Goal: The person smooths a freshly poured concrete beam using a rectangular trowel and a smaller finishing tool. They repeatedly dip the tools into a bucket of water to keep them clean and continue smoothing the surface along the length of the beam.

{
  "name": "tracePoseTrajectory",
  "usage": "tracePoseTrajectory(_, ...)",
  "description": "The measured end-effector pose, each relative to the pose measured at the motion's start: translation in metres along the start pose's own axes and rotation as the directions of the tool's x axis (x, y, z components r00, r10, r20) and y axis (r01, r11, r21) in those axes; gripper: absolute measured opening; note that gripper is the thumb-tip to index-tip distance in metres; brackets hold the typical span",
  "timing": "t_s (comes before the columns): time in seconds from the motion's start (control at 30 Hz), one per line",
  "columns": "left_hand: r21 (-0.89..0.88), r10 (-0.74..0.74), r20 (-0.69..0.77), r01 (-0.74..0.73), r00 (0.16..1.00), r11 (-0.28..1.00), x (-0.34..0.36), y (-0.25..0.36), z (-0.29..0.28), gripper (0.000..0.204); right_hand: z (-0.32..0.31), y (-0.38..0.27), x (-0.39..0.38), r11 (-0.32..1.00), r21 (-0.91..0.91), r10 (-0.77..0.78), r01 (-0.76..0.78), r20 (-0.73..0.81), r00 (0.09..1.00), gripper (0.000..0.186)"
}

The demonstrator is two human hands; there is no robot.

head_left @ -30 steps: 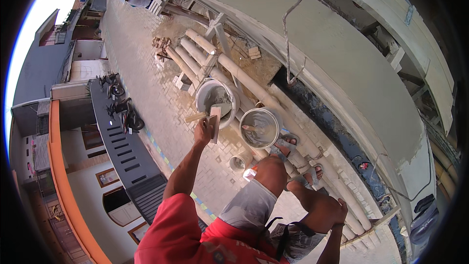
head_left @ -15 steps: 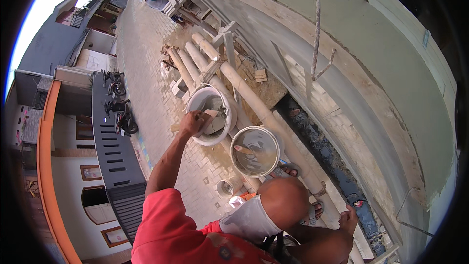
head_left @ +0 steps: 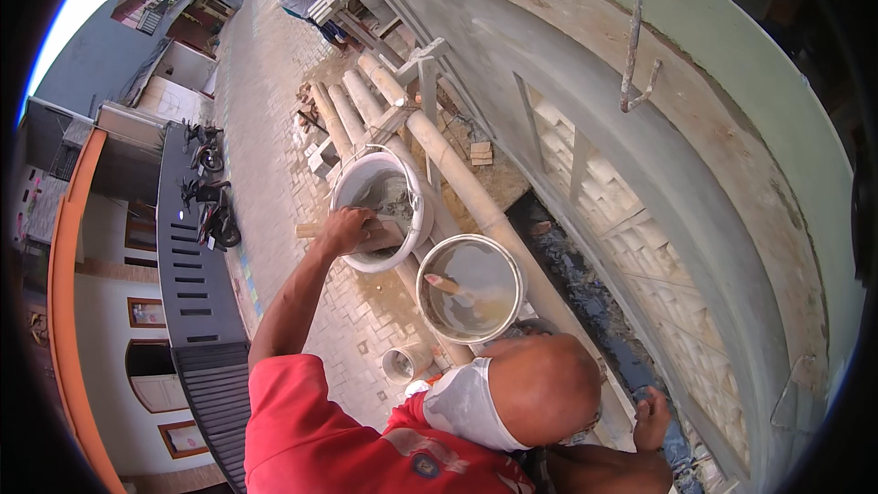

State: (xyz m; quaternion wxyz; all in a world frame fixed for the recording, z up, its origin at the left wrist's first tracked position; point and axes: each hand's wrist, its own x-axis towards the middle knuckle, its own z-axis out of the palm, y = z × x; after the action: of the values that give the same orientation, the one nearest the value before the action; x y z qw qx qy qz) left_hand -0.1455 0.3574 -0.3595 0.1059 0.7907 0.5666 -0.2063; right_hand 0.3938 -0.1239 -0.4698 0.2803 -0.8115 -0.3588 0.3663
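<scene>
Left hand (head_left: pixel 346 230) clamped on flat wooden tool (head_left: pixel 387 236), at mouth of white bucket (head_left: pixel 422 212) holding grey mortar (head_left: pixel 391 194); right hand (head_left: pixel 652 419) loosely curled, looks empty; likely scooping mix, next move calls for firm, level lift

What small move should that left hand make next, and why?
Probably a gentle push of the flat tool deeper into the pale bucket, toward the grey mix: the left hand grips the tool at the bucket's near-left rim, with mix just beyond. Whether they already touch is unclear.
</scene>
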Motion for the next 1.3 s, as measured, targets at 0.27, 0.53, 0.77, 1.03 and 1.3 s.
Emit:
tracePoseTrajectory(0.27,0.147,0.044,-0.031,-0.039,0.999,0.988,0.002,0.001,0.025,0.037,0.004,0.002,-0.022,0.968,-0.019,0.251,-0.251,0.032,0.967,0.039)
tracePoseTrajectory(0.53,0.216,0.031,0.047,-0.041,0.998,0.975,0.003,-0.008,0.037,0.038,0.027,0.045,-0.039,0.984,-0.103,0.121,-0.149,-0.239,0.963,0.027)
tracePoseTrajectory(0.77,0.11,0.057,-0.211,-0.034,0.976,0.993,-0.008,0.03,-0.001,0.053,0.011,0.049,-0.027,0.985,-0.055,0.138,-0.162,-0.308,0.941,0.014)
tracePoseTrajectory(1.03,-0.07,0.231,-0.551,-0.32,0.802,0.945,-0.036,0.123,-0.048,0.04,0.008,0.054,-0.025,0.984,-0.049,0.141,-0.17,-0.363,0.921,0.016)
tracePoseTrajectory(1.3,-0.042,0.563,-0.603,-0.727,0.565,0.685,0.001,0.249,-0.089,0.029,-0.016,0.033,-0.05,0.987,0.047,0.154,-0.154,-0.552,0.819,0.029)
